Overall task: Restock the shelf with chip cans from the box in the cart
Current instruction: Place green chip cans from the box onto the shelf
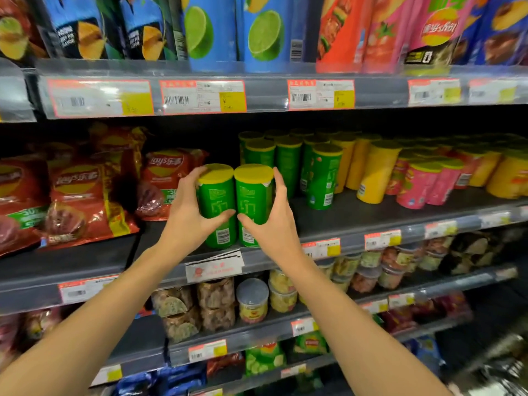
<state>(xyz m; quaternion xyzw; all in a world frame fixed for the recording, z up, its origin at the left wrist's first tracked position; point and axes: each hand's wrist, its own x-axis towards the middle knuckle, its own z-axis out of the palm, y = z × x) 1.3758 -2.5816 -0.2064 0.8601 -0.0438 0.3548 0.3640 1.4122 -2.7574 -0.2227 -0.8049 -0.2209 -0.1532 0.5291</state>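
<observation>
Two green chip cans with yellow lids stand side by side at the front edge of the middle shelf [357, 221]. My left hand [188, 215] wraps the left green can [215, 195] from its left side. My right hand [274, 224] grips the right green can [253, 192] from its right side. Both thumbs meet in front between the cans. Behind and to the right stand several more green cans [288, 164] in rows. The box and the cart are out of view.
Red chip bags [83, 201] fill the shelf to the left of the cans. Yellow cans [377, 170] and pink cans [417, 184] stand to the right. Tall tubes line the upper shelf [265, 92]. Small snack tubs [253, 300] sit on the shelf below.
</observation>
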